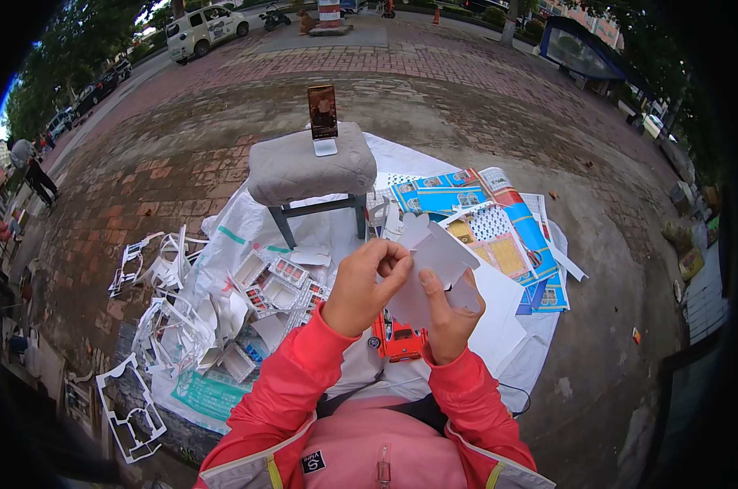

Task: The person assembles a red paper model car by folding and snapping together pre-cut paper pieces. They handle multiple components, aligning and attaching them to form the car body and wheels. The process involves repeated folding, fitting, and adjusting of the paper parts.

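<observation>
A white folded card piece (436, 254) with several flaps is held up in front of me. My right hand (453, 316) grips its right side, thumb on the near face. At its left edge my left hand (359, 285) is closed in a pinch; the exact spot between its fingertips is hard to see. Below the card, between my wrists, shows a red model car (403, 341), partly hidden by the card and my hands.
A padded grey stool (312, 167) ahead bears a phone (322, 112) on a stand. Printed colour sheets (503, 220) lie on the right of the white ground sheet (239, 216). On the left are folded paper boxes (279, 292) and a heap of white card offcuts (177, 330).
</observation>
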Available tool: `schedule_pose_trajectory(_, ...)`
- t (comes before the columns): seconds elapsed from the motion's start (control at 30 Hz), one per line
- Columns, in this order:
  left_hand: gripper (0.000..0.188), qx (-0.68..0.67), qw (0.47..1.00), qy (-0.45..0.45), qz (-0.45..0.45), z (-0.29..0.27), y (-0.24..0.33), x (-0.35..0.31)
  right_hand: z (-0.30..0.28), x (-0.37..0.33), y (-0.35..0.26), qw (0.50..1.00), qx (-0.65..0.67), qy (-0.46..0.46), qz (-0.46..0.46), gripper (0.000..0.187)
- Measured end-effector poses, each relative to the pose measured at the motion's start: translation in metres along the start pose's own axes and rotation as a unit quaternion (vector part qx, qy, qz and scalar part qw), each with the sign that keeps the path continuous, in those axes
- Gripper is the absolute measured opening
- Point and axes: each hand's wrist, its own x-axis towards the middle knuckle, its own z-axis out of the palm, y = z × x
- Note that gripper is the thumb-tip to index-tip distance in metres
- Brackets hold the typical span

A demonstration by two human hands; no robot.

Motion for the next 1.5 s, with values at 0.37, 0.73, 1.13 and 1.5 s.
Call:
schedule_pose_trajectory(0.37, 0.01, 0.075, 0.979, 0.155, 0.107, 0.033, 0.004, -0.007, 0.008, -0.005, 0.005, 0.989, -0.083, 0.057, -0.107, 0.013)
schedule_pose_trajectory(0.73, 0.014, -0.029, 0.988, 0.147, 0.044, 0.028, 0.009, -0.007, 0.005, -0.002, 0.0, 0.994, -0.045, 0.041, -0.086, 0.014)
schedule_pose_trajectory(1.13, 0.017, 0.043, 0.979, 0.175, 0.098, 0.03, 0.015, -0.011, 0.007, -0.002, 0.001, 0.995, -0.034, 0.048, -0.075, 0.017)
schedule_pose_trajectory(1.5, 0.025, -0.018, 0.991, 0.116, 0.058, 0.029, 0.02, -0.018, 0.006, -0.001, -0.001, 0.984, -0.102, 0.054, -0.137, 0.017)
